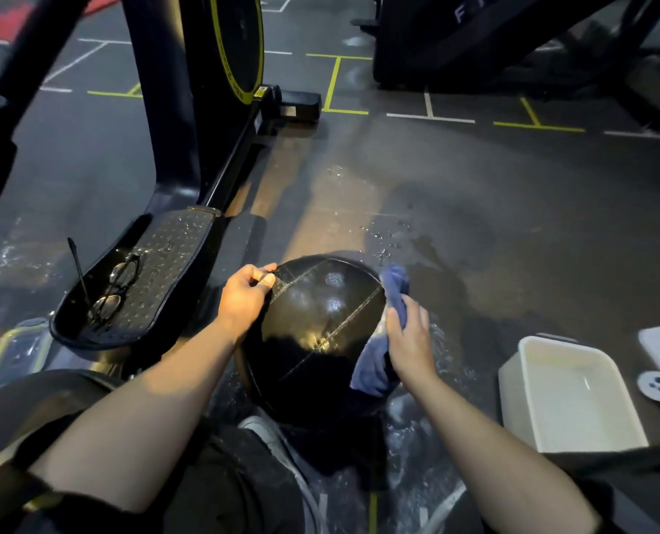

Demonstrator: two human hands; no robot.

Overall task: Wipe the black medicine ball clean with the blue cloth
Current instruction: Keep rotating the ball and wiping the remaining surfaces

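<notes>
Wiping the black medicine ball (316, 333) on the wet floor (474, 210).
My right hand (411, 341) presses the bunched blue cloth (378, 360) against its right side; my left hand (243, 294) grips its upper left edge. The white tub (513, 402) right holds shallow water.

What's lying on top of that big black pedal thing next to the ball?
A pair of black glasses lies folded open on the big pedal, with water drops around it. A thin dark stick pokes up beside it; its lower end is hidden, so I cannot tell what it is.
</notes>
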